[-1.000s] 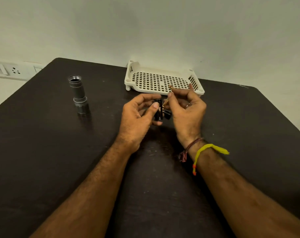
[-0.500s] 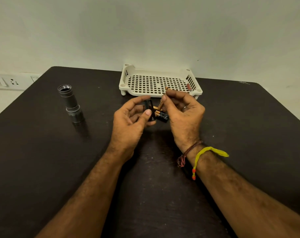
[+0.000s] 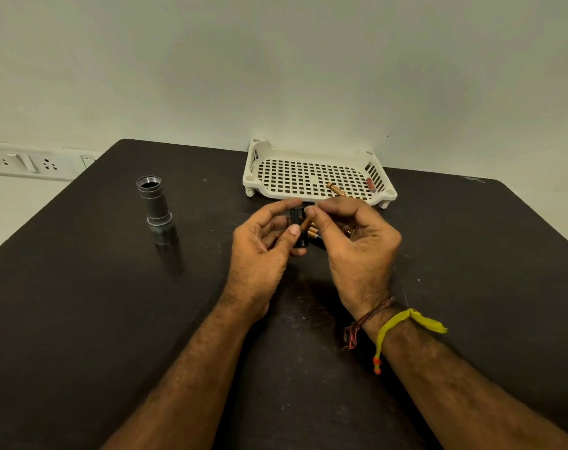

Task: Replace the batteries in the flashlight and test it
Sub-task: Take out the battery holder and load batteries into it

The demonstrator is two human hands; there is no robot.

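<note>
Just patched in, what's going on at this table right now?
A person is reloading a flashlight. The left hand holds a black battery holder while the right hand pinches a battery against it. The flashlight body stands open on the table, apart. Another battery lies in the white tray.

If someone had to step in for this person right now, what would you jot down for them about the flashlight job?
Left hand: grips the black battery holder above the table.
Right hand: pinches a copper-topped battery at the holder; more batteries lie under the hands.
Flashlight body: stands open on the table, to the left.
White tray: one battery and a small red thing lie in it.
Done: flashlight opened, holder out.
Left: probably finish loading the holder, refit it, close, test.
</note>
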